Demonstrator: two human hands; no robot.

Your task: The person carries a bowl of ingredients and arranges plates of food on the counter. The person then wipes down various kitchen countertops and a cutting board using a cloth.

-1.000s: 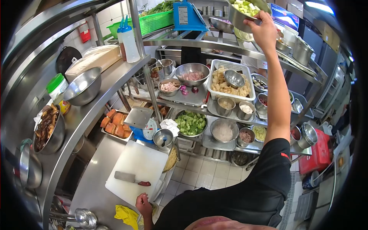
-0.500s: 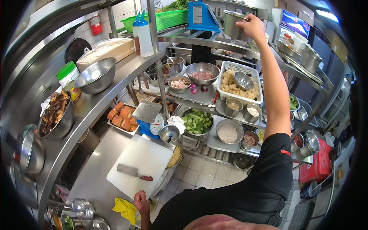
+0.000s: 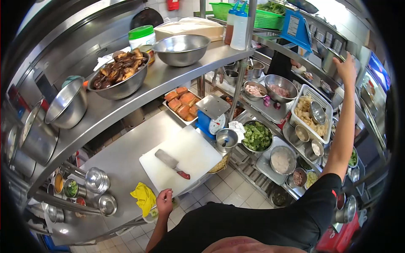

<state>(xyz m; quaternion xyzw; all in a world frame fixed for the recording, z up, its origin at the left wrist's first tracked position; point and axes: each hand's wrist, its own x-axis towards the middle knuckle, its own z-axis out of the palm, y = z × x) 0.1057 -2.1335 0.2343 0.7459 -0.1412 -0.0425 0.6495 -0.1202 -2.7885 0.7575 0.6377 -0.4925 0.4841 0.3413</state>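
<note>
My right hand (image 3: 346, 68) reaches up to the high shelf at the right and grips the rim of a steel pot (image 3: 330, 64). Low in the middle, my left hand (image 3: 164, 200) is closed, its fingers curled with nothing visible in them. It is near the front edge of a white cutting board (image 3: 192, 147). A cleaver (image 3: 167, 159) with a red-brown handle lies flat on that board. Just left of my left hand, a yellow cloth (image 3: 144, 198) lies at the counter edge.
A blue dial scale (image 3: 209, 122) and a tray of browned meat blocks (image 3: 182, 104) stand behind the board. Bowls of broccoli (image 3: 256, 135) and other ingredients fill the right shelves. Overhead at left, a shelf (image 3: 177, 76) holds steel bowls. Another person's hand (image 3: 298, 67) shows behind the rack.
The view has turned left, so the counter and shelves sit further right. My right hand stays at the pot, which appears lower beside the blue stand. My left hand remains curled by the board.
</note>
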